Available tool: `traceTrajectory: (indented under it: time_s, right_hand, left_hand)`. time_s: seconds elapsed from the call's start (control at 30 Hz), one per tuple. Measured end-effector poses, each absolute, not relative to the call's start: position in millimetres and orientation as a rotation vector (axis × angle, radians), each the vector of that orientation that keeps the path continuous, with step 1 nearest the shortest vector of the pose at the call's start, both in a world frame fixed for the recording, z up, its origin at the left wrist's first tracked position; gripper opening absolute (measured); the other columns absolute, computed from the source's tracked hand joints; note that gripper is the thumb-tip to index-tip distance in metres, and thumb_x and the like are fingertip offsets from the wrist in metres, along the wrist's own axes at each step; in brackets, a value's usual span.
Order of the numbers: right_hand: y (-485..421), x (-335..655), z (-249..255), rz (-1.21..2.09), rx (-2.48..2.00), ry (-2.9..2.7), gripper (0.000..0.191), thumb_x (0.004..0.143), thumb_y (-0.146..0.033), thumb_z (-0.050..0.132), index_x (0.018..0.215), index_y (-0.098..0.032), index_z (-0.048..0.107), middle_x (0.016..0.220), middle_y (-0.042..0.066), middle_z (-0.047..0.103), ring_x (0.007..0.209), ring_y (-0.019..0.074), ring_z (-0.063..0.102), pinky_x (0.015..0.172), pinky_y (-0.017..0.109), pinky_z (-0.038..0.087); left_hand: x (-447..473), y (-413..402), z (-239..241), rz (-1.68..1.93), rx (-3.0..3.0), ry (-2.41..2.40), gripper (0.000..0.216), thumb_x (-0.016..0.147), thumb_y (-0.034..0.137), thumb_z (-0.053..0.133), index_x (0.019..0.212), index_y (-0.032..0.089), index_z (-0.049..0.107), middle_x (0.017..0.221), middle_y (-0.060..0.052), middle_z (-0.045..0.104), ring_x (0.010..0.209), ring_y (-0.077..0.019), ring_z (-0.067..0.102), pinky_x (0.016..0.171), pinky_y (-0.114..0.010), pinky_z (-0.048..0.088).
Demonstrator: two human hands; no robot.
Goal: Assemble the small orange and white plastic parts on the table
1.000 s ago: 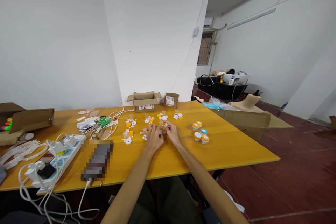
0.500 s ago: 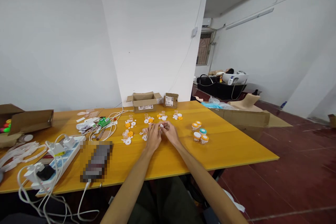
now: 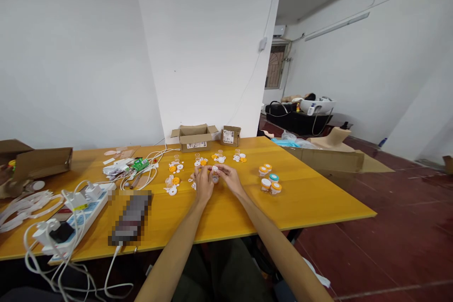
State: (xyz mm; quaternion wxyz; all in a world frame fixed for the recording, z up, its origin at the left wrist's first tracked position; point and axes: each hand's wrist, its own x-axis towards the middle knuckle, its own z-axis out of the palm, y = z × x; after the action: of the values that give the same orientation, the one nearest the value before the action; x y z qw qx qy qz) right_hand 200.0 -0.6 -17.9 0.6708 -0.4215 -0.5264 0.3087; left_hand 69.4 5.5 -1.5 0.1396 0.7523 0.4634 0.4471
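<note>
My left hand [image 3: 204, 185] is closed against a small clear jar [image 3: 215, 179], partly hidden by its fingers. Just above the jar's mouth, my right hand [image 3: 229, 180] pinches a small white piece with dark holes or dots [image 3: 214, 169]. The left fingertips come close to that piece too. Beside the left hand lie several more white perforated pieces [image 3: 193, 186]. Farther left is a group with a clear jar [image 3: 169, 182], an orange ring [image 3: 176, 180] and a white ring [image 3: 172, 190]. Similar groups of parts [image 3: 239, 156] line the back of the table.
Several jars with orange, white and teal lids [image 3: 273, 177] stand to the right. Two cardboard boxes [image 3: 194, 141] sit at the back by the wall. On the left are a power strip [image 3: 92, 212], white cables, a blurred-out phone [image 3: 130, 217] and another open box [image 3: 44, 164].
My hands have parted slightly, so the clear jar now shows between them. The white piece is more visible, raised a little at the fingertips.
</note>
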Motion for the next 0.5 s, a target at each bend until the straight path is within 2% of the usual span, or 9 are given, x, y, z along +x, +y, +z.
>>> traceTrajectory:
  time_s: [0.2,0.37,0.5]
  right_hand:
    - [-2.8,203.5,-15.0,0.687,-0.921,-1.180,0.031,0.070,-0.052,0.071,0.077,-0.023,0.077,0.077,0.005,0.076,0.071,0.0221,0.069,0.071,0.039,0.059]
    - [-2.6,206.7,-15.2,0.716,-0.908,-1.230,0.028,0.072,-0.049,0.072,0.081,-0.023,0.078,0.084,0.005,0.077,0.076,0.0221,0.068,0.074,0.037,0.058]
    - [-0.6,207.0,-17.9,0.761,-0.890,-1.179,0.031,0.070,-0.051,0.074,0.083,-0.023,0.077,0.082,0.005,0.076,0.073,0.0208,0.066,0.070,0.034,0.056]
  left_hand:
    - [70.1,4.8,-2.2,1.276,2.218,1.320,0.014,0.093,0.022,0.056,0.095,0.026,0.069,0.107,-0.006,0.072,0.117,-0.0290,0.050,0.096,-0.042,0.037]
    - [71.2,5.5,-4.6,1.340,2.270,1.282,0.020,0.092,0.020,0.057,0.106,0.027,0.071,0.103,-0.005,0.074,0.114,-0.0278,0.052,0.093,-0.040,0.036]
    - [71.3,7.3,-6.4,1.387,2.292,1.266,0.022,0.092,0.019,0.058,0.105,0.028,0.073,0.100,-0.005,0.075,0.110,-0.0272,0.054,0.091,-0.040,0.036]
